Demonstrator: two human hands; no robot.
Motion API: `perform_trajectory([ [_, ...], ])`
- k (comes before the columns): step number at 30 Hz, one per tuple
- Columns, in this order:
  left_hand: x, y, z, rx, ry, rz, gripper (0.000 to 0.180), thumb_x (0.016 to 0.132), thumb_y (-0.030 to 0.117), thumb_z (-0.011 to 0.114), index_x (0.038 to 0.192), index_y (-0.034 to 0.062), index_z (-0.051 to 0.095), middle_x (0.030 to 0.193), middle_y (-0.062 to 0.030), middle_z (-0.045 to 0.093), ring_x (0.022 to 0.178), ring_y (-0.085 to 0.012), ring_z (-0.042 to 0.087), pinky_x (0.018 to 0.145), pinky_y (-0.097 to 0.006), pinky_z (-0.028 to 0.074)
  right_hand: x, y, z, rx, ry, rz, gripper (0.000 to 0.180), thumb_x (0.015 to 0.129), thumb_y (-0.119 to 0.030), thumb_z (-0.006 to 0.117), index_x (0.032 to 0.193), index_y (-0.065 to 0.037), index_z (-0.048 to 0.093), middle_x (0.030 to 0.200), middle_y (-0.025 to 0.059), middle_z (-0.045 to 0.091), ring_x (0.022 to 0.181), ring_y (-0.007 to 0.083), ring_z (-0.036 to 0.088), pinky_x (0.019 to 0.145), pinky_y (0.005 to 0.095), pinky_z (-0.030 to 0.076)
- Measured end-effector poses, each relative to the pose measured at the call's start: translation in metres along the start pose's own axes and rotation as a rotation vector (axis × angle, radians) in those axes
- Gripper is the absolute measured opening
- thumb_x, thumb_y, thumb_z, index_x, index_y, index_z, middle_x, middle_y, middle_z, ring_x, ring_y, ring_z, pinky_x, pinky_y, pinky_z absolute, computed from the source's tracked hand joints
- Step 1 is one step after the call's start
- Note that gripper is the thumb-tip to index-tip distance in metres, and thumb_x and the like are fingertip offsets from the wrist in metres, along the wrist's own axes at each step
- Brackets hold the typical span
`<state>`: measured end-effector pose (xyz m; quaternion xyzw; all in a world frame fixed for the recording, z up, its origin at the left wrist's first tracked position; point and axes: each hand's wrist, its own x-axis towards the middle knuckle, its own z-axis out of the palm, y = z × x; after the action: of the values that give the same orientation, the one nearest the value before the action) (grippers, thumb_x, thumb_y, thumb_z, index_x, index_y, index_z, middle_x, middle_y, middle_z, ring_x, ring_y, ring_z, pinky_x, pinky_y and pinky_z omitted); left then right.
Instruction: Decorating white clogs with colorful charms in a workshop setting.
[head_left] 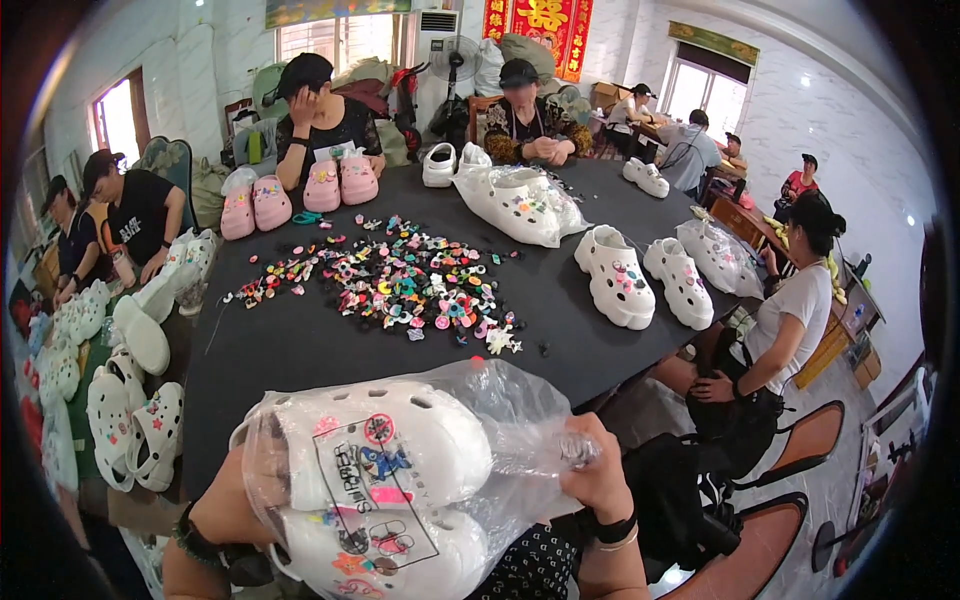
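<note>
A pair of white clogs [445, 445] with colourful charms lies inside a clear plastic bag [520, 400] printed with black outlines, close in front of me. My right hand [597, 468] is closed around the bunched end of the bag, at the toe side. My left hand [262, 480] is at the heel end of the clogs, seen partly through the plastic, and supports them; its fingers are mostly hidden. Beyond the bag, a heap of small colourful shoe charms [400, 275] is spread on the black tabletop [260, 365].
Pink clogs [322, 183] stand at the far left of the table. Bagged white clogs [520, 205] lie at the far side, and loose white clogs [615, 278] at the right. More clogs [158, 435] fill a side table. Several people sit around; a chair [750, 555] stands at right.
</note>
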<state>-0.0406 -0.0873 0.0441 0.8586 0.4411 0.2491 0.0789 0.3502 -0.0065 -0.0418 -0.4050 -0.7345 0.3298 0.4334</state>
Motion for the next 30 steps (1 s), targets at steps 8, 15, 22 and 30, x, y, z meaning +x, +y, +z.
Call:
perform_trajectory([
  [8,-0.004,0.008,-0.002,0.017,0.017,0.030,0.032,0.062,0.023,0.075,0.091,0.0101,0.071,0.103,-0.0082,0.068,0.098,-0.0337,0.064,0.090,-0.048,0.048,0.010,-0.004,0.064,0.115,-0.520,-0.100,0.051,0.070,-0.005,0.080,0.117,-0.002,0.061,0.104,0.0178,0.069,0.096,0.0320,0.069,0.084,0.0381,0.053],
  [15,-0.011,-0.002,0.000,0.110,-0.016,0.067,0.024,0.053,0.019,0.072,0.075,0.0105,0.066,0.083,-0.0034,0.064,0.082,-0.0291,0.061,0.073,-0.044,0.046,0.000,0.021,0.038,-0.157,0.107,-0.063,0.024,0.070,-0.006,0.079,0.092,-0.001,0.069,0.088,0.0061,0.070,0.078,0.0153,0.066,0.072,0.0293,0.052],
  [22,-0.021,-0.015,-0.014,0.369,-0.042,-0.079,0.020,0.043,0.010,0.065,0.054,0.0080,0.048,0.065,-0.0051,0.043,0.067,-0.0283,0.048,0.063,-0.042,0.037,-0.018,0.062,-0.035,0.232,0.820,-0.011,0.020,0.077,0.006,0.064,0.097,0.005,0.066,0.093,0.0051,0.068,0.083,0.0122,0.064,0.076,0.0268,0.051],
  [30,0.014,-0.082,-0.010,0.527,0.222,-0.169,0.014,0.060,0.009,0.065,0.069,0.0038,0.056,0.079,-0.0122,0.054,0.082,-0.0345,0.054,0.072,-0.045,0.043,-0.035,0.056,-0.046,-0.162,1.034,-0.007,0.029,0.081,0.005,0.057,0.109,0.008,0.062,0.109,0.0139,0.066,0.098,0.0229,0.062,0.089,0.0340,0.048],
])
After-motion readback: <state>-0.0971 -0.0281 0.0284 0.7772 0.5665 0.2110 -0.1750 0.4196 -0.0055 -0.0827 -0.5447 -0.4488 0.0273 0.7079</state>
